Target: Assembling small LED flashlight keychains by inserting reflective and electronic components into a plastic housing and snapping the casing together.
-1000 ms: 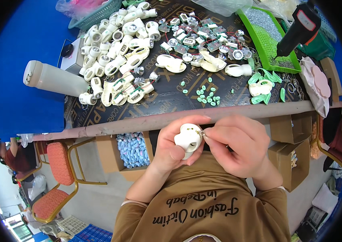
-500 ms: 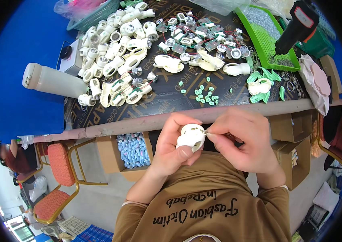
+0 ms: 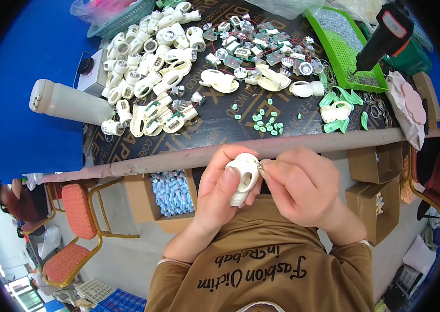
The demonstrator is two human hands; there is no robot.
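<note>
Over my lap, just off the table's front edge, my left hand [image 3: 214,193] is closed round a cream plastic flashlight casing [image 3: 243,169]. The casing is rounded, with an oval opening facing up. My right hand [image 3: 302,186] pinches thumb and forefinger against the casing's right side. A small metal bit shows at those fingertips, too small to name. On the table beyond lie several mint-green oval buttons [image 3: 270,126]. Green plastic strips [image 3: 338,125] and metal rings [image 3: 375,111] lie farther right.
Finished-looking cream casings [image 3: 147,83] heap up at the left, with circuit boards [image 3: 230,61] and wires beside them. A green tray [image 3: 352,84] holds small parts under a black power screwdriver [image 3: 386,36]. A white bottle [image 3: 69,101] lies left. Below stands a box of blue pieces [image 3: 170,193].
My left hand has turned the casing more upright, so its oval opening now faces up. My right hand has shifted slightly left and down, still pinching at the casing's side.
</note>
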